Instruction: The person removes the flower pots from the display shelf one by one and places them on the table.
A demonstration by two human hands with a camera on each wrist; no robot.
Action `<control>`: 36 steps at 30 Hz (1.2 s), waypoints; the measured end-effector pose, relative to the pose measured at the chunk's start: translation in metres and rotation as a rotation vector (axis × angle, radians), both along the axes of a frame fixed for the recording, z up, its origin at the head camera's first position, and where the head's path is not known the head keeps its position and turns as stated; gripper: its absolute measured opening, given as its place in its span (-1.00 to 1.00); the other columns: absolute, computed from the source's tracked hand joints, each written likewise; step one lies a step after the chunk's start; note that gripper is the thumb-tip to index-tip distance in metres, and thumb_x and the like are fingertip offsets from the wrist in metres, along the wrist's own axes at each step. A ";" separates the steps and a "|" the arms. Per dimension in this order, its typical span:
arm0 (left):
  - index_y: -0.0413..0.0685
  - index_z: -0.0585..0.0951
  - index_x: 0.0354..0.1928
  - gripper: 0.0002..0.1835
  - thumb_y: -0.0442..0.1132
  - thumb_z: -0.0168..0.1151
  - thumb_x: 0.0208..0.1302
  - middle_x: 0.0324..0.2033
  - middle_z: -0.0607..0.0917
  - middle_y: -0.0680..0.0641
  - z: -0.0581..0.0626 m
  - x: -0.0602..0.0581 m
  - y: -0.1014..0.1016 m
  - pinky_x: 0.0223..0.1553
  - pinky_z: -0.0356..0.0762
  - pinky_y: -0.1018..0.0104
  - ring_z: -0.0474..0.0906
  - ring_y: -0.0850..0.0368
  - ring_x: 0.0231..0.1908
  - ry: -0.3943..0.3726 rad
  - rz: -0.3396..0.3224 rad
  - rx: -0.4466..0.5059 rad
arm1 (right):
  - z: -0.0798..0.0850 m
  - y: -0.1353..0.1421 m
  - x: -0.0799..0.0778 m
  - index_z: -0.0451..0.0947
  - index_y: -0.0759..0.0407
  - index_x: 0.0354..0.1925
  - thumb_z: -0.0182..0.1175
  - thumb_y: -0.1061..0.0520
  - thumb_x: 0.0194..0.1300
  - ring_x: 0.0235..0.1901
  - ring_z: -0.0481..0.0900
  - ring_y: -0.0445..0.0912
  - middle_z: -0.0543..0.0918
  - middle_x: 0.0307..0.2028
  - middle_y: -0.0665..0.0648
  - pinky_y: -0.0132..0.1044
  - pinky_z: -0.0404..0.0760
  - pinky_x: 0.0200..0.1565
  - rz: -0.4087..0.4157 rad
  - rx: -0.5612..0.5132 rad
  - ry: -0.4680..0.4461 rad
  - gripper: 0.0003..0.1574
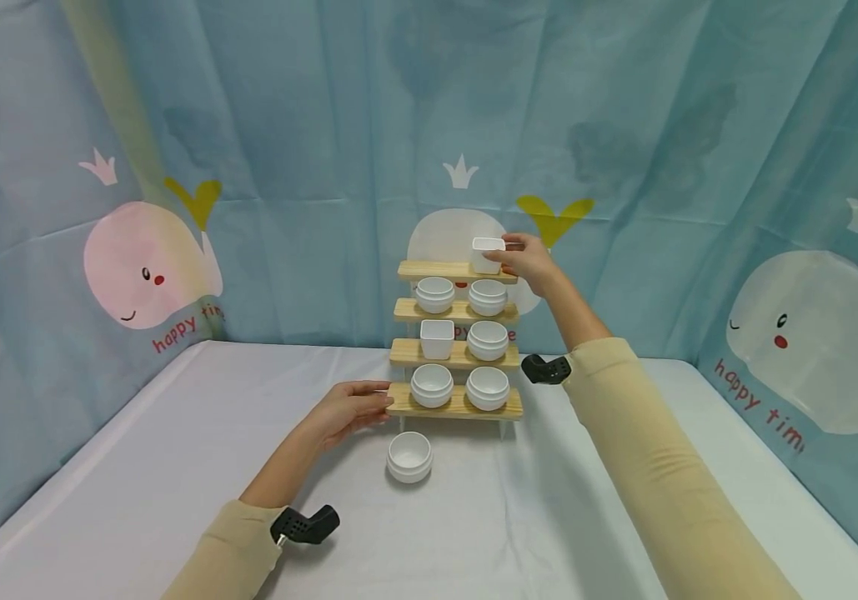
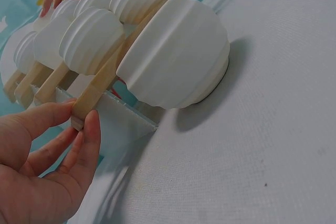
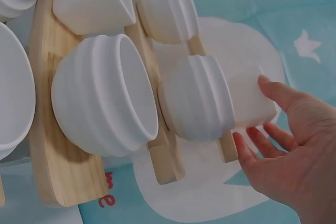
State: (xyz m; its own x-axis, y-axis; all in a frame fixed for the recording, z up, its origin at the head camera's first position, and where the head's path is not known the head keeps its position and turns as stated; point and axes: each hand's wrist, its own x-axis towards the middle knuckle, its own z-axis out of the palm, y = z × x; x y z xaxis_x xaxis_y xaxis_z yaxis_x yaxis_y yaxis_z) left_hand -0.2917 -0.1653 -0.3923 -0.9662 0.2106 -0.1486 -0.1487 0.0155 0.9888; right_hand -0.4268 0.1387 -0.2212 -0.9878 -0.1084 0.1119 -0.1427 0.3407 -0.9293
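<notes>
A four-tier wooden shelf stand [image 1: 459, 407] carries small white pots. On its top tier, at the right end, is a square white pot [image 1: 485, 258]; my right hand [image 1: 532, 262] holds it between thumb and fingers. The right wrist view shows the thumb on one side of this square pot [image 3: 253, 98] and fingertips at its other side. My left hand [image 1: 349, 412] pinches the left end of the lowest board [image 2: 100, 85], thumb above and fingers beneath. A round white pot [image 1: 409, 458] sits on the table in front of the stand.
Round pots [image 1: 487, 297] fill most places on the lower tiers, and another square pot [image 1: 437, 340] stands on the second tier from the bottom. White cloth covers the table [image 1: 586, 517]. Behind the stand hangs a blue curtain [image 1: 308, 167] printed with whales.
</notes>
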 end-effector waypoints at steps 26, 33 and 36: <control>-0.47 0.33 0.50 -0.41 -0.39 0.22 0.54 -0.13 0.68 -0.09 -0.001 0.000 0.000 -0.11 0.78 0.44 0.73 0.27 -0.29 0.007 -0.011 0.023 | 0.000 0.002 0.000 0.09 0.36 0.61 0.27 0.19 0.53 0.44 0.39 0.19 0.27 0.52 0.37 -0.08 0.46 0.49 0.030 -0.085 0.002 -0.12; -0.46 0.34 0.49 -0.40 -0.38 0.23 0.53 -0.12 0.69 -0.09 -0.001 0.000 0.000 -0.12 0.78 0.45 0.72 0.27 -0.29 0.003 -0.008 0.013 | 0.003 0.003 0.003 0.09 0.37 0.60 0.23 0.24 0.55 0.44 0.41 0.22 0.28 0.50 0.41 -0.07 0.48 0.48 0.044 -0.116 0.024 -0.14; -0.47 0.33 0.49 -0.41 -0.38 0.23 0.53 -0.13 0.70 -0.09 -0.001 -0.001 0.000 -0.13 0.78 0.45 0.72 0.27 -0.30 0.005 -0.009 0.015 | 0.004 0.004 0.005 0.12 0.37 0.59 0.24 0.24 0.54 0.41 0.43 0.21 0.30 0.48 0.41 -0.05 0.49 0.47 0.046 -0.119 0.036 -0.17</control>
State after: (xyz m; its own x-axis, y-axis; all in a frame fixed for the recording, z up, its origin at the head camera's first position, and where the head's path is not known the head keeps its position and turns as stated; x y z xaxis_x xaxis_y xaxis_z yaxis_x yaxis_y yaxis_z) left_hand -0.2923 -0.1650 -0.3937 -0.9651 0.2213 -0.1402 -0.1434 0.0015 0.9897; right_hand -0.4222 0.1423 -0.2171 -0.9773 -0.1369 0.1620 -0.1895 0.2209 -0.9567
